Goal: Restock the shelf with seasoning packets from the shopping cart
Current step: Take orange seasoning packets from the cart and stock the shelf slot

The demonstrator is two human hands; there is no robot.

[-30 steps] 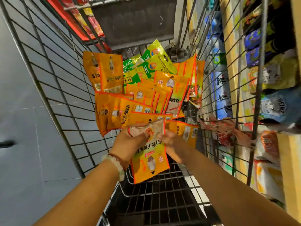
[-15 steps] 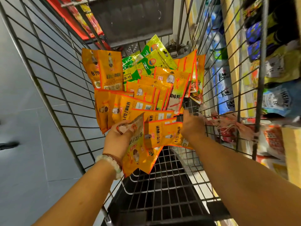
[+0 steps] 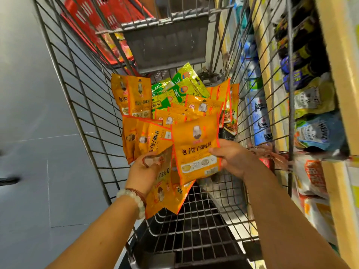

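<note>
Both arms reach down into the wire shopping cart (image 3: 81,105). My left hand (image 3: 142,171), with a bead bracelet on the wrist, grips a small stack of orange seasoning packets (image 3: 165,195) that hang down from it. My right hand (image 3: 231,158) holds one upright orange seasoning packet (image 3: 196,148) by its right edge, right beside the stack. More orange packets (image 3: 147,140) and green packets (image 3: 180,88) are piled at the far end of the cart. The store shelf (image 3: 342,98) stands to the right, beyond the cart's wire side.
The shelf holds blue, yellow and dark packaged goods (image 3: 314,131), with orange-and-white bags (image 3: 312,175) lower down. A red crate (image 3: 101,22) sits past the cart's far left corner. Grey tiled floor (image 3: 38,133) lies on the left. The cart's near floor (image 3: 194,230) is bare mesh.
My right hand reached to the pile, took one more orange packet and has lifted it upright toward the stack in my left hand. The view has tilted slightly.
</note>
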